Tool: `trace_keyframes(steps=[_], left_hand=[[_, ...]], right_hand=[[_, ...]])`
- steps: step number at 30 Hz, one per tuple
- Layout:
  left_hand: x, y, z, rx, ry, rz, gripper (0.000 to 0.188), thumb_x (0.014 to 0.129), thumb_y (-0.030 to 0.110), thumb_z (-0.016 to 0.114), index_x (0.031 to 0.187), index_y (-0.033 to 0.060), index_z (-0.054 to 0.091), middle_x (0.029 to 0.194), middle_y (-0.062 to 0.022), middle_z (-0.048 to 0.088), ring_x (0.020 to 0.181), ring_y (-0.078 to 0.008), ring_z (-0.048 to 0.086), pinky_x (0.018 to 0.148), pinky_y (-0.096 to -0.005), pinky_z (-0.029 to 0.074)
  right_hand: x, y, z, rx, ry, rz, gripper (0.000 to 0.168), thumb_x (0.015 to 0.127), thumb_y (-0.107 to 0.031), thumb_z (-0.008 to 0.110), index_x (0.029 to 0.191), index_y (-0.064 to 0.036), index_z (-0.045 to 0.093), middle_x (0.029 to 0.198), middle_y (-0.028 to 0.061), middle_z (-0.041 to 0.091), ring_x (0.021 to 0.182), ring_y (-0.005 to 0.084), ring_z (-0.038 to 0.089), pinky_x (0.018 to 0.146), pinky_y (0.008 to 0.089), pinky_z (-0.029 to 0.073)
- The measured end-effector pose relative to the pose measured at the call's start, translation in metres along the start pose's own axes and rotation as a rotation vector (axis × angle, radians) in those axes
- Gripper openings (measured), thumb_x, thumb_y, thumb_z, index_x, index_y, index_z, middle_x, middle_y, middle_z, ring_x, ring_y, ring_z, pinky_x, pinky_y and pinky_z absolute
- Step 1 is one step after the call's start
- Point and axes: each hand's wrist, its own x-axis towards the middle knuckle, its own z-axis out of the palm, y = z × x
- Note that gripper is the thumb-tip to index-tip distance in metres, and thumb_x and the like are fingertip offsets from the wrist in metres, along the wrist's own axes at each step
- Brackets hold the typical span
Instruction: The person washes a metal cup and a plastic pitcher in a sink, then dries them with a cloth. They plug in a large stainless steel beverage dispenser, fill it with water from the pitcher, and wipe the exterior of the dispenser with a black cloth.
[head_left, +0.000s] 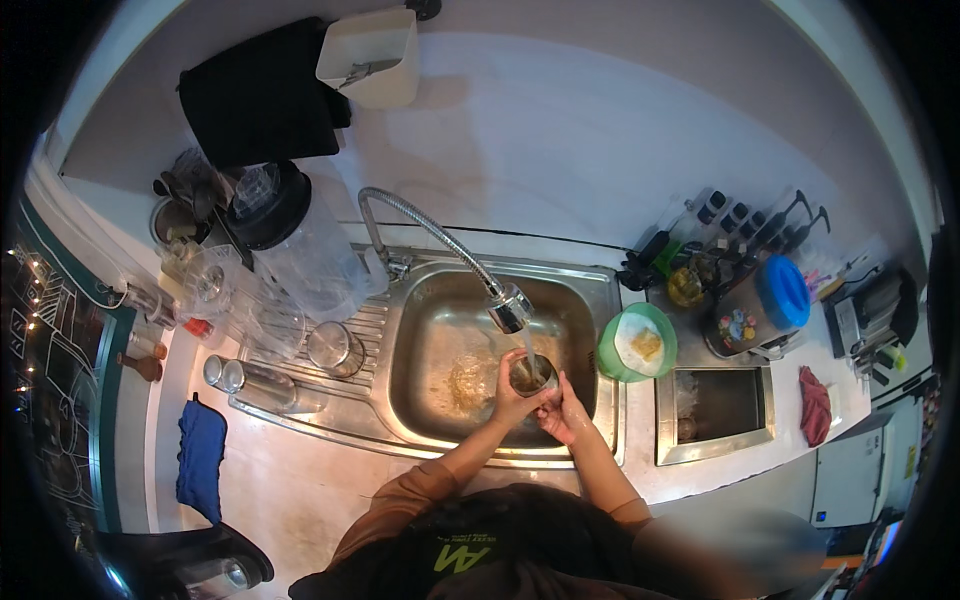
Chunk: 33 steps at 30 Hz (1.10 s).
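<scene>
Over the stainless steel sink basin (431, 315), my left hand (512, 396) grips a metal cup (531, 388) around its left side. My right hand (564, 414) is against the cup's lower right side, its fingers curled near the base. Water runs from the spray head of the flexible faucet (510, 309) into the cup's open mouth. Wet patches shine on the basin floor left of the cup. A green bowl (609, 360) of white suds, with a yellowish sponge (646, 346) in it, stands just right of the basin.
Metal tumblers (259, 384), a metal canister (335, 350) and a large clear pitcher (322, 262) occupy the left drainboard. On the right are a counter well (720, 409), a blue-lidded jug (750, 304), pump bottles and a red cloth (814, 405). A blue cloth (201, 457) lies left.
</scene>
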Motion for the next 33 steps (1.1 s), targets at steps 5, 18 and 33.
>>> trace_keyframes(steps=[5, 18, 33], left_hand=[[0.004, -0.015, -0.003, -0.091, -0.113, 0.003, 0.067, 0.072, 0.007, 0.082, 0.128, 0.0027, 0.046, 0.120, -0.0080, 0.054, 0.112, -0.0169, 0.053, 0.099, -0.0310, 0.042], [0.004, -0.011, -0.007, -0.427, 0.069, -0.472, 0.042, 0.090, 0.033, 0.067, 0.120, 0.0070, 0.052, 0.107, -0.0098, 0.063, 0.098, -0.0170, 0.062, 0.082, -0.0321, 0.052], [0.012, 0.045, -0.006, -0.112, -0.287, -0.102, 0.077, 0.067, 0.003, 0.085, 0.132, 0.0046, 0.042, 0.116, -0.0078, 0.057, 0.108, -0.0155, 0.056, 0.094, -0.0304, 0.048]], right_hand=[[-0.035, -0.009, 0.028, -0.415, 0.274, -0.449, 0.037, 0.098, -0.047, 0.050, 0.099, -0.010, 0.058, 0.088, 0.0043, 0.063, 0.064, 0.0135, 0.060, 0.052, 0.0249, 0.051], [-0.036, -0.007, 0.048, -0.891, 0.254, -0.855, 0.024, 0.091, -0.022, 0.064, 0.110, -0.008, 0.058, 0.119, 0.0129, 0.053, 0.109, 0.0262, 0.055, 0.091, 0.0375, 0.047], [-0.025, 0.008, 0.007, 0.288, -0.240, -0.087, 0.038, 0.098, -0.038, 0.049, 0.111, -0.003, 0.058, 0.090, 0.0068, 0.063, 0.079, 0.0228, 0.063, 0.069, 0.0284, 0.057]])
